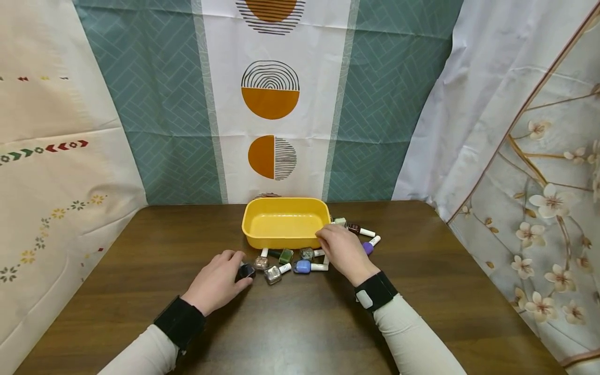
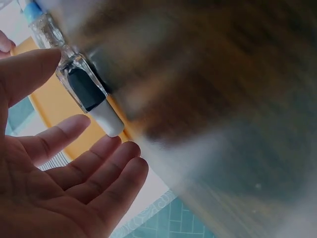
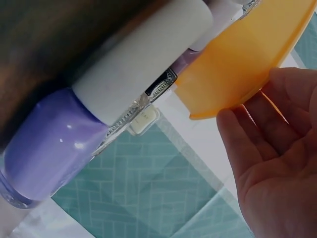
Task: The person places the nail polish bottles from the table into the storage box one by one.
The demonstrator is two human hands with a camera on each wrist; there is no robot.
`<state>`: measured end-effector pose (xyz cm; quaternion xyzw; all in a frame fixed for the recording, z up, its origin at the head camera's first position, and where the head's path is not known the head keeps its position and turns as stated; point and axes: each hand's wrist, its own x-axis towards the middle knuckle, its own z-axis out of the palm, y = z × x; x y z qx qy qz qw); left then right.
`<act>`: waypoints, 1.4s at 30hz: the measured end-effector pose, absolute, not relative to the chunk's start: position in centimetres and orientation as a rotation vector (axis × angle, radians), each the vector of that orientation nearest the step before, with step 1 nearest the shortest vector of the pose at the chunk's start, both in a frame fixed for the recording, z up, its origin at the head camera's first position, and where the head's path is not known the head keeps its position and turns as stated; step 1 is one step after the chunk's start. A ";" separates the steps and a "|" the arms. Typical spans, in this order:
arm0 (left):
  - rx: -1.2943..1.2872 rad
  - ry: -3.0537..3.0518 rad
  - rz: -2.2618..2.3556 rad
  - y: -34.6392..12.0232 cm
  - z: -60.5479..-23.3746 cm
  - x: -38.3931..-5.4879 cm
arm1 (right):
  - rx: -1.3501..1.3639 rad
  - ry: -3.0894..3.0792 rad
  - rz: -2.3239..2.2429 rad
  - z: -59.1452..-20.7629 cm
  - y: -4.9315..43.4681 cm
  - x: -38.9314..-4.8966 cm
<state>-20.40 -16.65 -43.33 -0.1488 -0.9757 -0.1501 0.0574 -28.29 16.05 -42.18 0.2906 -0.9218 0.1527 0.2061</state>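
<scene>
My left hand [image 1: 217, 278] lies beside a dark nail polish bottle [image 1: 246, 271], its fingers loosely bent. In the left wrist view, this bottle [image 2: 86, 89] has a white cap and sits between the thumb and the other fingers, with a gap at the fingers. My right hand [image 1: 344, 251] is at the right front corner of a yellow basin [image 1: 286, 243]. The right wrist view shows its relaxed fingers over the basin's edge [image 3: 203, 117]; whether they touch it is unclear. A purple polish bottle [image 3: 54, 144] lies close to that camera.
Several polish bottles lie before the basin, among them a blue one [image 1: 302, 266], a silver glitter one [image 1: 273, 274] and a green one [image 1: 286, 255]. Right of it are a dark red bottle [image 1: 353, 228] and a purple one [image 1: 367, 248]. Curtains hang behind the wooden table [image 1: 290, 323].
</scene>
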 end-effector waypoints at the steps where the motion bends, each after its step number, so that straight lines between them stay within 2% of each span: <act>1: -0.457 -2.958 -0.451 -16.6 -43.3 -20.4 | 0.805 -2.570 0.426 -42.2 16.1 -28.3; 20: -0.506 -2.919 -0.435 -16.5 -43.3 -20.8 | 0.764 -2.596 0.445 -42.5 16.2 -28.6; 31: -0.437 -2.959 -0.501 -16.9 -43.3 -21.1 | 0.766 -2.589 0.442 -42.6 16.2 -28.8; 42: -0.454 -2.832 -0.531 -16.7 -40.0 -20.6 | 0.771 -2.593 0.453 -42.5 16.2 -28.8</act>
